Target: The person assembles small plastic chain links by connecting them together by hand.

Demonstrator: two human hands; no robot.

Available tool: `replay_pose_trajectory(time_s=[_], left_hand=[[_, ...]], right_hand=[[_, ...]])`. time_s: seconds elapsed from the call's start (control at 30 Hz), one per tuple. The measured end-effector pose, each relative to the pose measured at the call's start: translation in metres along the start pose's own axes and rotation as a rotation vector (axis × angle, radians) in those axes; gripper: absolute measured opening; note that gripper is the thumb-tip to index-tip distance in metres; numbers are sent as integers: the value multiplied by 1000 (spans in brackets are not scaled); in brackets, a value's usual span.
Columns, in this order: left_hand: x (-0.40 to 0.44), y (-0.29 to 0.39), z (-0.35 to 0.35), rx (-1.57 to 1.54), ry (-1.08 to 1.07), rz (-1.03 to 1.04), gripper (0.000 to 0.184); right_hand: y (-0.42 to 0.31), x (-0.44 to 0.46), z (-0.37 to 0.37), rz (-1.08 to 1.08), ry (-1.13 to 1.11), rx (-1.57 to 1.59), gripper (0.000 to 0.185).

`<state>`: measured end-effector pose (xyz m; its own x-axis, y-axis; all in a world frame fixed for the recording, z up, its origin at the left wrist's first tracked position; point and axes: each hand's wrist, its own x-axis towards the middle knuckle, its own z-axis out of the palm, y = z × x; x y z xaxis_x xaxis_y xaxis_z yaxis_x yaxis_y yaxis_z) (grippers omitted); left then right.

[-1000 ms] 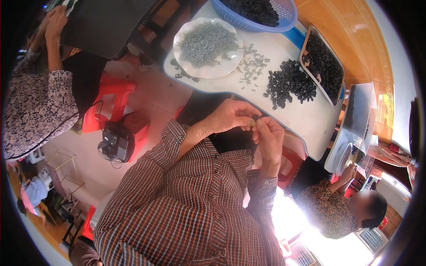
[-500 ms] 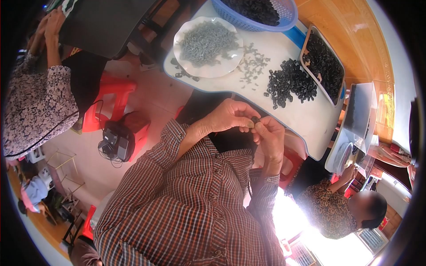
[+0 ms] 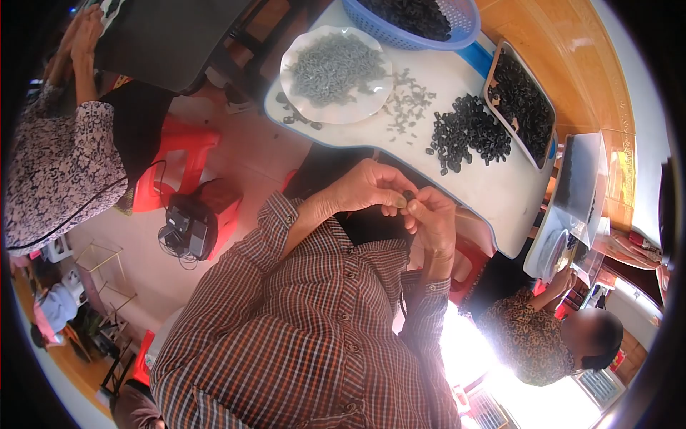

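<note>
A glossy orange wall rises beyond the bench; red stools stand on the pinkish floor, and white light glares.

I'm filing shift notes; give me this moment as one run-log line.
left hand: pinching small dark piece | right hand: fingertips at piece, grip unclear | table: white plate with grey bits, loose black pieces

Small dark piece and right hand moved slightly to view's left. Other person's hands also shifted little leftward.
</note>
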<state>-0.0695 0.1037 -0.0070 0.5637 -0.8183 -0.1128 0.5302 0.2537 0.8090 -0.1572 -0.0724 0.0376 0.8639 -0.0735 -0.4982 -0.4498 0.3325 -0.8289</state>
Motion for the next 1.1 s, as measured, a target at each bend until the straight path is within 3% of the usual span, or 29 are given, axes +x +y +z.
replay_pose_trajectory(time_s=[0.3, 0.57, 1.1], left_hand=[[1, -2, 0, 7, -41, 30, 20], [2, -3, 5, 75, 54, 178, 24], [4, -13, 4, -121, 81, 128, 26]], right_hand=[[-1, 0, 3, 8, -26, 20, 12], [-9, -2, 24, -112, 127, -171, 12], [-12, -11, 30, -137, 163, -143, 15]])
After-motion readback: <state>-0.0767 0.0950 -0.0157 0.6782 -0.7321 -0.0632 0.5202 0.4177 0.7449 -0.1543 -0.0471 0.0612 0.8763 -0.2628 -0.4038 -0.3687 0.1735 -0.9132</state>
